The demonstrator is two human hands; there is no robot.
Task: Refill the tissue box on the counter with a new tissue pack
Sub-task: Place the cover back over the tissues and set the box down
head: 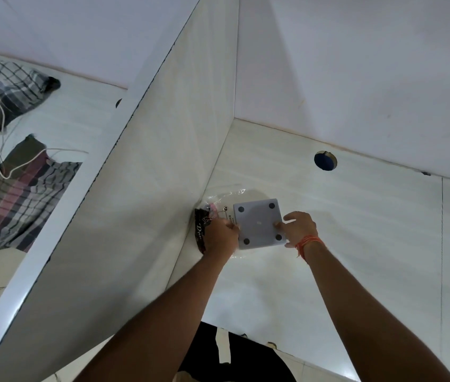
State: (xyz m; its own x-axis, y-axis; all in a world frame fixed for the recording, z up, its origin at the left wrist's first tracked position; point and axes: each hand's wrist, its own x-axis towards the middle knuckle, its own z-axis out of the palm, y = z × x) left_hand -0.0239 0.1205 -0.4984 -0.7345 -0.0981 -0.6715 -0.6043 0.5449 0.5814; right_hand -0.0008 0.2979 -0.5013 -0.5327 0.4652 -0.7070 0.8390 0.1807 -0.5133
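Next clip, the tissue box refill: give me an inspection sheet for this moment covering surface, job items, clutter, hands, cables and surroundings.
Surface: pale glossy counter, with a round cable hole near the back wall.
Job's things: square white tissue box turned underside up, four dark round feet showing; opened plastic tissue pack wrapper beside and partly under it, in the corner.
Clutter: nothing else seen on this counter.
Hands: left hand has a grip on the box's left edge, over the wrapper; right hand grips the right edge, orange thread at the wrist.
Cables: white cord and thin dark wires on the neighbouring surface.
Surroundings: tall divider panel to the left; two checked cloths beyond it; plain white walls.
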